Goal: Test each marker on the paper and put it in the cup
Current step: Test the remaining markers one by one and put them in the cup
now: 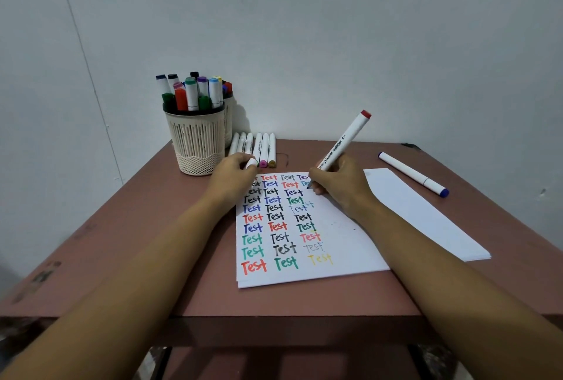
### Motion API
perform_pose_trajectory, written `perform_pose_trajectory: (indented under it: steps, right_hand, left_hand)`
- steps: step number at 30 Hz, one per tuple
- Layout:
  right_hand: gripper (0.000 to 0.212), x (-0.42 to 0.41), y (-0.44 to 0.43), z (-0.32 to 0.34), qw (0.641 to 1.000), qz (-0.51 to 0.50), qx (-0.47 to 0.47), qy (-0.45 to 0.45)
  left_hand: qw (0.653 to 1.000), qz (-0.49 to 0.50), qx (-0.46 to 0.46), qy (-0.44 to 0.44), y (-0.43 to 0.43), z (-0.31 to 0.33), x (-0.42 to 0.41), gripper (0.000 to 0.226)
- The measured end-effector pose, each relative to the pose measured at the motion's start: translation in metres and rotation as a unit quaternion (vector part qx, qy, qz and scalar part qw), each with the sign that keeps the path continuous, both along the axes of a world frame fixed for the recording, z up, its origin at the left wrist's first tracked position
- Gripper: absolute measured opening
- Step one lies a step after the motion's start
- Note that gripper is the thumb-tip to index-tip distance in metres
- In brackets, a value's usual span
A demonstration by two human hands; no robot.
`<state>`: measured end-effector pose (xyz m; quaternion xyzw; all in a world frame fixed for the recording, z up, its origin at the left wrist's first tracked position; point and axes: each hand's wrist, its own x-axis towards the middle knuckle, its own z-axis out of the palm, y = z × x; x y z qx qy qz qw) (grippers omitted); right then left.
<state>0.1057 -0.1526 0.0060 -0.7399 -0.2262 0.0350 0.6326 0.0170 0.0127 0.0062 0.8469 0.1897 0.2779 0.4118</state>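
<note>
A: "The paper [335, 257] is nearly full. The right hand [341, 187] grips the marker [344, 145], tip down by the crowded top edge."

B: "It could run off onto the tabletop [152, 242]. The left hand [231, 178] pinches the cap [251, 163], which may roll if fumbled."

A: "The cup [196, 141], far left, looks packed, so another might jam."

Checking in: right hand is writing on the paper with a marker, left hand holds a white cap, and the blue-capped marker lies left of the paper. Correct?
Not quite: the head view shows the blue-capped marker lying right of the paper, not left. The rest holds: the right hand writes with a marker, and the left hand holds a white cap.
</note>
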Motion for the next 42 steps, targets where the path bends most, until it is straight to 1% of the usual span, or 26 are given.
perform_pose_trajectory:
  steps: [3, 10, 15, 20, 24, 27, 30, 33, 39, 42]
  right_hand:
    - [0.01, -0.0009, -0.0006, 0.0003, 1.0, 0.01, 0.006, 0.004]
    - [0.014, -0.0045, -0.0009, 0.0033, 0.999, 0.011, -0.046, -0.014]
    - [0.017, -0.0038, -0.002, 0.0036, 1.0, -0.008, -0.02, -0.008]
    - [0.019, -0.0035, -0.0009, -0.0003, 0.999, -0.024, -0.036, -0.033]
    - [0.013, -0.0032, -0.0028, 0.0016, 0.999, -0.007, -0.03, -0.02]
    - [0.018, -0.0042, -0.0023, 0.0027, 0.999, 0.001, -0.033, -0.018]
    - [0.022, -0.0033, -0.0014, 0.0011, 0.999, -0.021, -0.034, -0.025]
    - [0.02, -0.0013, -0.0012, -0.0009, 0.998, -0.048, -0.026, -0.03]
    - [0.018, -0.0004, -0.0015, -0.0002, 0.999, -0.026, -0.024, -0.015]
    - [0.021, -0.0007, -0.0008, -0.0003, 0.998, -0.04, -0.037, -0.029]
  left_hand:
    - [1.0, 0.0, -0.003, 0.003, 0.0002, 0.0001, -0.0005, 0.035]
    - [1.0, -0.003, 0.005, 0.001, -0.0017, 0.0011, -0.0013, 0.031]
    - [1.0, -0.002, 0.014, 0.008, -0.001, 0.0013, -0.001, 0.032]
    - [1.0, -0.002, 0.02, 0.011, -0.0006, 0.0012, -0.0015, 0.033]
    - [1.0, -0.005, 0.021, 0.012, -0.0005, 0.0013, -0.0014, 0.033]
    - [1.0, -0.007, 0.016, 0.01, -0.0009, 0.0016, -0.0017, 0.033]
    - [1.0, -0.007, 0.015, 0.01, -0.001, 0.0018, -0.0021, 0.033]
    - [1.0, -0.006, 0.015, 0.01, -0.0012, 0.0018, -0.0029, 0.033]
    - [1.0, -0.007, 0.011, 0.009, -0.0026, 0.0026, -0.0033, 0.032]
    - [1.0, -0.008, 0.01, 0.012, -0.0026, 0.0027, -0.0032, 0.033]
